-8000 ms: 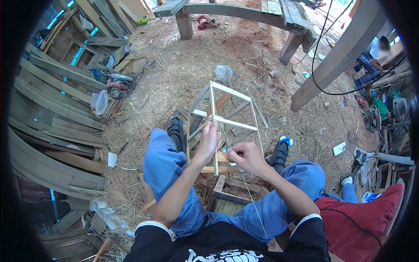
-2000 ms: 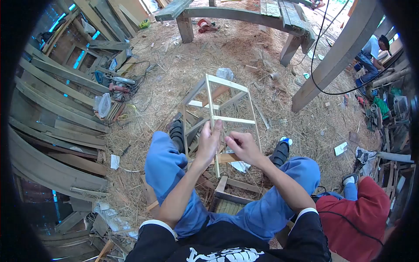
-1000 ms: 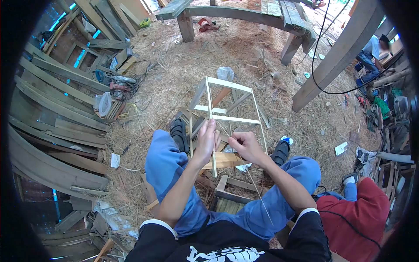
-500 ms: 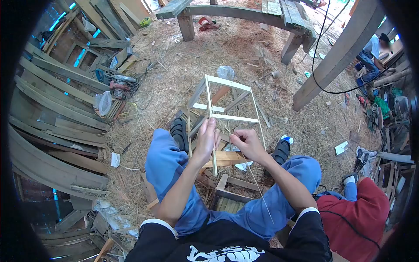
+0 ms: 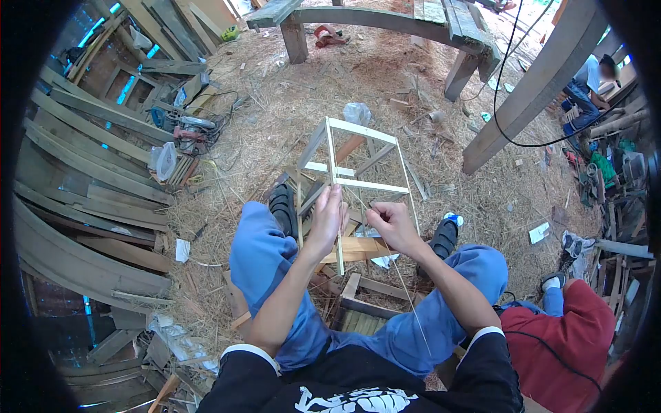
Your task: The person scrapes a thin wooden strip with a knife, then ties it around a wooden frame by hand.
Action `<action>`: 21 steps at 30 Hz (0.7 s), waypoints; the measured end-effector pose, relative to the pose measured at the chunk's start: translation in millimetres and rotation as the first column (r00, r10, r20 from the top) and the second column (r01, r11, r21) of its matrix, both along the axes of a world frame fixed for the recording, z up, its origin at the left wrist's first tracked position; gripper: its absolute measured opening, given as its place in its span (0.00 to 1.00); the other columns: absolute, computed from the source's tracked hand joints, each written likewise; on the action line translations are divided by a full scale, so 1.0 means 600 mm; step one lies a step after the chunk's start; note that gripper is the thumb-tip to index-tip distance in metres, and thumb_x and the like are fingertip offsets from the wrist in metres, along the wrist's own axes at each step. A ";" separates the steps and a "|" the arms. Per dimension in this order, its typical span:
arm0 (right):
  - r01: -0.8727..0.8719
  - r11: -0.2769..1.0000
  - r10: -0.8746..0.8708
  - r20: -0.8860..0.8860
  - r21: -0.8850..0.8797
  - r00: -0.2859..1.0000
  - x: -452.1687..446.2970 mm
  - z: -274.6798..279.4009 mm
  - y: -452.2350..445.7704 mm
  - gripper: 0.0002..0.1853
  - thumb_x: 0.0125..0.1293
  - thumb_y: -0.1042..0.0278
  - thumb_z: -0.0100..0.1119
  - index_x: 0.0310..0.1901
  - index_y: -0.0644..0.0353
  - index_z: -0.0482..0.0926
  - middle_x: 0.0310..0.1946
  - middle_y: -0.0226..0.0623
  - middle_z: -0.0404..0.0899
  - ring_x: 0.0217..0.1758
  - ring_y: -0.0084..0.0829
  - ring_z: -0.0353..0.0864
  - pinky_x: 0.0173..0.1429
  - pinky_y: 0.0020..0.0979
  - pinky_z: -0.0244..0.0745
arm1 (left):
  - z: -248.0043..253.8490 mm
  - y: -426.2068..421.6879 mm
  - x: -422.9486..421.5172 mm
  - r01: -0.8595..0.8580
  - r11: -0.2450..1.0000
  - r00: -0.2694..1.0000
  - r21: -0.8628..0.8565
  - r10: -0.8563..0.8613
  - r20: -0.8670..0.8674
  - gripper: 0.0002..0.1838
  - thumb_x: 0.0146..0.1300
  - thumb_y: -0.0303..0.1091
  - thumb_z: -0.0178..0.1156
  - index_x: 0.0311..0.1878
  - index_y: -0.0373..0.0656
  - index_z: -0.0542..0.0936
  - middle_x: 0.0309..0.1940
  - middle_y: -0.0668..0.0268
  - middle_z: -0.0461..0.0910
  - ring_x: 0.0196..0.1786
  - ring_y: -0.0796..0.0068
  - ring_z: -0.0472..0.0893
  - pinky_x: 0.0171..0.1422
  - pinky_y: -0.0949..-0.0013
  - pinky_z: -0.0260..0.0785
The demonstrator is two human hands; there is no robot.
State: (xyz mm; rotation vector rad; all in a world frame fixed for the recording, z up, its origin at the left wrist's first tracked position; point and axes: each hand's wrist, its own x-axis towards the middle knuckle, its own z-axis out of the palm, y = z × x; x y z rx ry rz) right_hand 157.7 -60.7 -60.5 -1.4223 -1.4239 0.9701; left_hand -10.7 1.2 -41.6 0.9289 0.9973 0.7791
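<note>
Between my knees stands a small frame of pale wooden strips (image 5: 372,186), with uprights and crossbars. My left hand (image 5: 326,221) is closed around its near upright, just below the middle crossbar. Right of it, my right hand (image 5: 392,224) pinches a thin, pale strand (image 5: 408,296). One stretch of the strand runs from those fingers toward the upright by my left hand. The loose end trails down over my right thigh. Under my hands lies a light brown board (image 5: 358,249), partly hidden by the frame. I cannot tell whether the strand is string or a split strip.
A plank bench (image 5: 372,19) stands at the back, beside a slanting wooden post (image 5: 537,86). Planks (image 5: 89,186) line the left side, near a power saw (image 5: 196,127). A person in red (image 5: 561,337) is close at my right; another person (image 5: 585,96) sits farther off. Shavings cover the floor.
My right hand has shifted slightly to the right with the strand. My left hand and the frame have stayed almost still.
</note>
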 end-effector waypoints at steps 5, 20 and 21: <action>-0.038 0.999 0.039 0.057 -0.021 0.998 -0.008 0.009 -0.007 0.18 0.68 0.63 0.58 0.24 0.68 0.74 0.13 0.39 0.65 0.17 0.21 0.63 0.24 0.34 0.61 | -0.002 -0.002 0.001 0.009 1.000 1.000 0.001 -0.009 0.020 0.13 0.81 0.49 0.42 0.45 0.51 0.67 0.14 0.78 0.58 0.12 0.85 0.56 0.14 0.76 0.50; -0.078 0.993 0.086 0.088 -0.089 0.992 -0.023 0.003 -0.010 0.17 0.73 0.58 0.54 0.33 0.65 0.76 0.21 0.50 0.73 0.24 0.43 0.73 0.32 0.43 0.67 | -0.013 -0.016 0.012 0.109 0.993 0.993 0.039 -0.107 -0.045 0.18 0.82 0.51 0.43 0.42 0.45 0.67 0.17 0.75 0.64 0.15 0.86 0.62 0.17 0.76 0.53; -0.078 0.993 0.083 0.063 -0.087 0.995 -0.024 -0.002 -0.011 0.17 0.74 0.59 0.53 0.33 0.66 0.76 0.21 0.48 0.72 0.24 0.40 0.73 0.33 0.42 0.67 | -0.014 -0.017 0.012 0.101 0.994 0.994 0.034 -0.100 -0.042 0.18 0.81 0.50 0.44 0.42 0.45 0.68 0.17 0.75 0.64 0.15 0.86 0.63 0.17 0.76 0.53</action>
